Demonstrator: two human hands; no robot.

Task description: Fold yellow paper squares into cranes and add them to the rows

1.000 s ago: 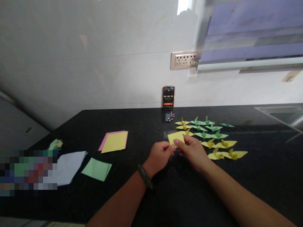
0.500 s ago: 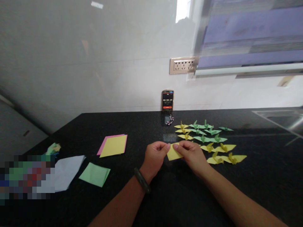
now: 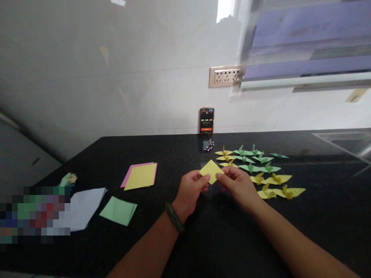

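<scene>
A small yellow square of folded origami paper is held up with one corner pointing away from me. My left hand pinches its left side between thumb and fingers. On the right side, my right hand grips it the same way. Both thumbs lie on the paper's near face. Beyond and beside my right hand stand rows of folded paper cranes, yellow ones nearer and green ones farther back.
To the left lie a stack of yellow and pink paper, a folded green sheet and white paper. A phone showing a timer leans on the wall, with a beaded strand before it. The counter is black.
The yellow paper has been turned so that a corner points away, and it is raised slightly. Both hands still hold it, gripping it lower down. The view has shifted a little.
</scene>
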